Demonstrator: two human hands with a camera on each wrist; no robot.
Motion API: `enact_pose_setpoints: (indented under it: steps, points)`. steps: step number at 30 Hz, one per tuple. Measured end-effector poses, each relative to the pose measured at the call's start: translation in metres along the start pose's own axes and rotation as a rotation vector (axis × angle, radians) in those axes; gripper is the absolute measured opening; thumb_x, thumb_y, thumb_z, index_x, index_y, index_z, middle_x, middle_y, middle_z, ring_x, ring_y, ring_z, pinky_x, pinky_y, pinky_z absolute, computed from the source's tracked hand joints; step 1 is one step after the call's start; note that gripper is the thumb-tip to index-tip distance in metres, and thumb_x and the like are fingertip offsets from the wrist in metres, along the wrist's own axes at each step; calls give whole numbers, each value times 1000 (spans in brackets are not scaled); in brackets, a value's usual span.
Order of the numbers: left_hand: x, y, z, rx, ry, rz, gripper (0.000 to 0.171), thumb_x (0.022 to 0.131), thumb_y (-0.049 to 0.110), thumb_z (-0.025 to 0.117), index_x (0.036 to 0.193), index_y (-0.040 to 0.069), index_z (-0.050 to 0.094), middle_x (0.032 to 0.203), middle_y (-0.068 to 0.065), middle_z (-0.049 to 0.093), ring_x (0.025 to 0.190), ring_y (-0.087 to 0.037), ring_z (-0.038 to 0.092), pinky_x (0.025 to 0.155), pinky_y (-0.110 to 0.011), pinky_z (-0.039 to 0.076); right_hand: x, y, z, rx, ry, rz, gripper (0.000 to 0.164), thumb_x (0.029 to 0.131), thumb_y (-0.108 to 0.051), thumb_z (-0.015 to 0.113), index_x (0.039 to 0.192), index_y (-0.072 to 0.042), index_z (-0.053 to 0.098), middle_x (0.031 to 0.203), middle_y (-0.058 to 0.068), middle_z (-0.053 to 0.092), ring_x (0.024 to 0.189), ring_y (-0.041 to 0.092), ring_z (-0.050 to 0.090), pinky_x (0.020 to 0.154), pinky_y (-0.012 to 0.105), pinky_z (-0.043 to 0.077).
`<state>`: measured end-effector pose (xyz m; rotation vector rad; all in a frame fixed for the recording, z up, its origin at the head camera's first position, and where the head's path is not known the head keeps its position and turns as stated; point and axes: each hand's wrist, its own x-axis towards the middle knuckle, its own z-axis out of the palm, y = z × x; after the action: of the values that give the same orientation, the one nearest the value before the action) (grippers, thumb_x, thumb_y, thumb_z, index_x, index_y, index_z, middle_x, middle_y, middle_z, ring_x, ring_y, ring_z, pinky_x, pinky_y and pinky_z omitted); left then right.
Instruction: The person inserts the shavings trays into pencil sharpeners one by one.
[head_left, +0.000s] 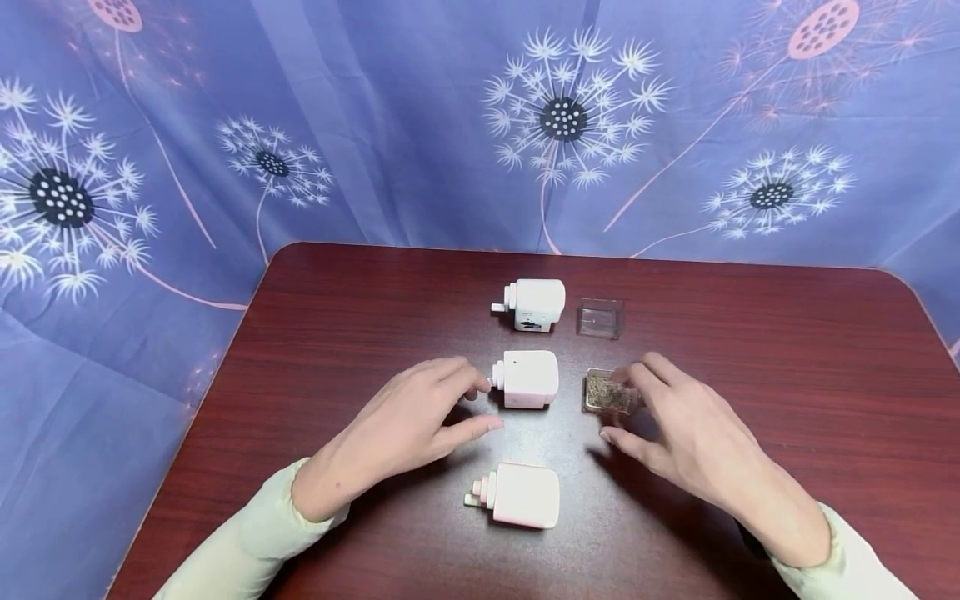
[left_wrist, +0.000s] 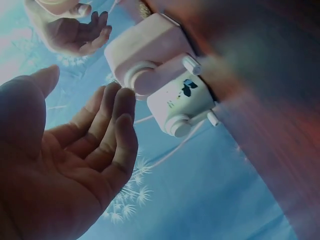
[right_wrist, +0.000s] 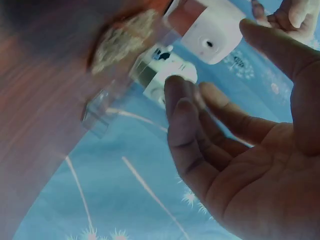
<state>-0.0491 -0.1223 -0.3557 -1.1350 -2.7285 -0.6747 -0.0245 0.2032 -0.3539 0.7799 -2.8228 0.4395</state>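
Three crank pencil sharpeners stand in a column on the table. My left hand (head_left: 408, 417) has its fingers loosely bent beside the crank of the middle, pale pink sharpener (head_left: 530, 379), holding nothing. To the right lies a small clear drawer (head_left: 586, 408) filled with pencil shavings (right_wrist: 122, 42). Over its right edge are the fingertips of my right hand (head_left: 693, 433), relaxed, with thumb and fingers apart. The left wrist view shows the left hand's palm (left_wrist: 75, 180) with nothing in it. A cream and pink sharpener (head_left: 527, 496) is nearest me.
At the back stands a white sharpener (head_left: 538, 304) with a dark printed picture. A second clear drawer (head_left: 600, 318) lies right of it. The dark red table (head_left: 360, 300) ends against a blue dandelion-print cloth (head_left: 405, 150).
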Motion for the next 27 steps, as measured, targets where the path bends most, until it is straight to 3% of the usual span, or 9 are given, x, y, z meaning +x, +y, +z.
enact_pose_setpoints:
  steps: [7,12,27]
  points:
    - [6,-9,5,-19,63,-44,39,90,55,59,105,20,63,96,15,56,89,-2,55,76,-24,47,4,15,4,0,-46,75,75,67,-47,83,123,-5,57,113,7,47,63,15,51,53,36,48]
    - [9,-12,7,26,69,-44,43,89,57,59,110,20,61,100,16,53,92,0,51,79,-21,45,5,23,9,2,-88,93,80,67,-49,83,129,-7,54,110,7,47,62,16,52,53,38,48]
    - [16,-17,18,21,-15,-61,63,89,61,57,132,14,55,116,7,56,100,-5,51,89,-27,45,10,36,21,21,-165,50,70,67,-46,84,118,-5,58,100,5,61,84,21,61,71,44,52]
